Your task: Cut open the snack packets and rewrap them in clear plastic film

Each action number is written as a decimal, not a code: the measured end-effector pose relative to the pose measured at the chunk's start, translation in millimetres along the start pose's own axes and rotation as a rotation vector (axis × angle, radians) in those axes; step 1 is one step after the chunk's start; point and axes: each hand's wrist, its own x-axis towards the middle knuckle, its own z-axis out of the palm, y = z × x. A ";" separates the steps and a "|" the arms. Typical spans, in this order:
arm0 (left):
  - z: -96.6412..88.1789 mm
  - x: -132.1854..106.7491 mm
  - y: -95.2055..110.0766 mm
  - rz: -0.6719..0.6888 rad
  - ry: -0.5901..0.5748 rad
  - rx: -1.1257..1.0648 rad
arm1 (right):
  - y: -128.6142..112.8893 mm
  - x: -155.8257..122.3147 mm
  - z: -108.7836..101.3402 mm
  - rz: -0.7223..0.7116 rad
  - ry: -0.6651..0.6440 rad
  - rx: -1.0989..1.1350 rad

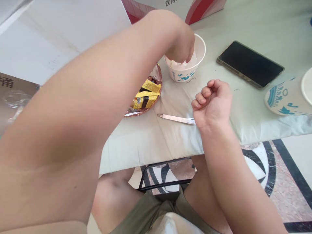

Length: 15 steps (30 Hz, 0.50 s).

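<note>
My left hand (181,44) reaches across into a white paper cup (198,61) with blue markings, fingers bunched down on white stuff inside it; what they pinch is hidden. My right hand (212,102) rests on the pale tablecloth with its fingers curled into a loose fist, nothing visible in it. A thin white knife-like tool (175,119) lies flat on the cloth, its end under my right wrist. Beside the cup sits a copper-rimmed dish (143,111) holding yellow wrapped sweets (147,95).
A dark phone (250,63) lies face up at the right back. A second blue-patterned paper cup (285,97) lies on its side at the right edge. A red and white box (202,8) stands behind. The table edge (151,159) runs just above my knees.
</note>
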 end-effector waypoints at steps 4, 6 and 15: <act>-72.1 -27.8 2.9 0.131 0.139 -0.095 | -0.4 -2.4 2.2 -0.031 0.000 -0.007; -111.4 -54.2 1.3 0.264 0.122 -0.092 | 0.8 -6.7 3.8 -0.106 0.002 -0.043; -231.5 -152.8 -72.7 -0.029 0.146 -0.347 | 40.2 -66.1 0.5 -0.691 -0.335 -0.708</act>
